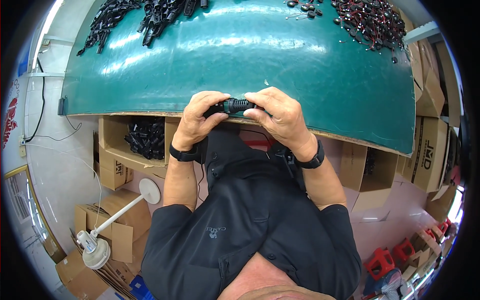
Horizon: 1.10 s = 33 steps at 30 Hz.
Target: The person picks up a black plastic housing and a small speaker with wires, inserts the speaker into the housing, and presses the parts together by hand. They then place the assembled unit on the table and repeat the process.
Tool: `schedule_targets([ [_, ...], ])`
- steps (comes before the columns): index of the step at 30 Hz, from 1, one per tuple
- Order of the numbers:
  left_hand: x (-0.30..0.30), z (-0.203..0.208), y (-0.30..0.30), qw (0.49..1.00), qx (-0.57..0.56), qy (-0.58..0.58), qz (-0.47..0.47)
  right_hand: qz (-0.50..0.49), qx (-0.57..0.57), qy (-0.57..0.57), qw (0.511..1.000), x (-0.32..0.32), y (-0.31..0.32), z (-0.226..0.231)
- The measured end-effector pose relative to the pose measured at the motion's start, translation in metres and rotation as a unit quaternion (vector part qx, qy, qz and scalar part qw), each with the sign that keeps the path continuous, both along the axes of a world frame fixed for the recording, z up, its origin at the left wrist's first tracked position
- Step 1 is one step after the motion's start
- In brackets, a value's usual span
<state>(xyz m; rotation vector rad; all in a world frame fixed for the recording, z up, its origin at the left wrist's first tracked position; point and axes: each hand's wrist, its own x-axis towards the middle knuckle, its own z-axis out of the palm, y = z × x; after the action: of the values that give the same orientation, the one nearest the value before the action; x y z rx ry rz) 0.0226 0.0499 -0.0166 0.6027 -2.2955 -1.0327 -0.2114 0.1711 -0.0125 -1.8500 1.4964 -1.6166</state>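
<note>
Between my two hands, at the near edge of the green table [250, 65], is a black plastic part [238, 105], roughly tubular with a ribbed or slotted section. My left hand [200, 116] pinches its left end between thumb and fingers. On the right end, my right hand [280, 115] grips with thumb and index finger. The part lies level, just over the table's edge. Both ends are partly covered by my fingers, so its full shape is hidden. A dark band circles each wrist.
Black plastic parts [159, 20] lie heaped at the far left of the table. Small round black pieces with red wires [370, 25] are piled far right. Below the edge, an open carton [112, 135] holds black parts; another carton [376, 175] stands right. A white fan [96, 250] stands lower left.
</note>
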Motion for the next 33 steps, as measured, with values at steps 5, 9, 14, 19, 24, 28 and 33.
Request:
schedule_targets([
  [5,0.000,0.003,0.000,1.000,-0.019,-0.018,-0.003,0.013,0.033,0.019,0.999,-0.002,0.002,-0.004],
  [9,-0.001,0.003,-0.001,1.000,-0.016,-0.021,-0.002,0.024,0.060,0.000,0.998,-0.003,0.007,0.003],
  [14,-0.001,0.001,0.000,0.999,-0.029,-0.021,0.000,0.033,0.078,-0.020,0.996,-0.004,0.007,-0.003],
  [19,-0.003,0.005,-0.004,0.999,-0.025,-0.022,-0.010,0.029,0.065,-0.003,0.997,-0.002,-0.002,-0.009],
  [24,0.008,0.028,-0.016,0.999,-0.010,-0.039,0.000,0.037,0.081,-0.023,0.996,0.000,-0.004,-0.008],
  [28,0.024,0.093,-0.049,0.976,-0.099,-0.191,0.032,-0.018,0.109,-0.057,0.992,-0.017,0.009,-0.012],
  [33,0.004,0.127,-0.092,0.897,-0.218,-0.381,-0.053,-0.024,0.079,-0.003,0.997,-0.014,0.007,-0.015],
])
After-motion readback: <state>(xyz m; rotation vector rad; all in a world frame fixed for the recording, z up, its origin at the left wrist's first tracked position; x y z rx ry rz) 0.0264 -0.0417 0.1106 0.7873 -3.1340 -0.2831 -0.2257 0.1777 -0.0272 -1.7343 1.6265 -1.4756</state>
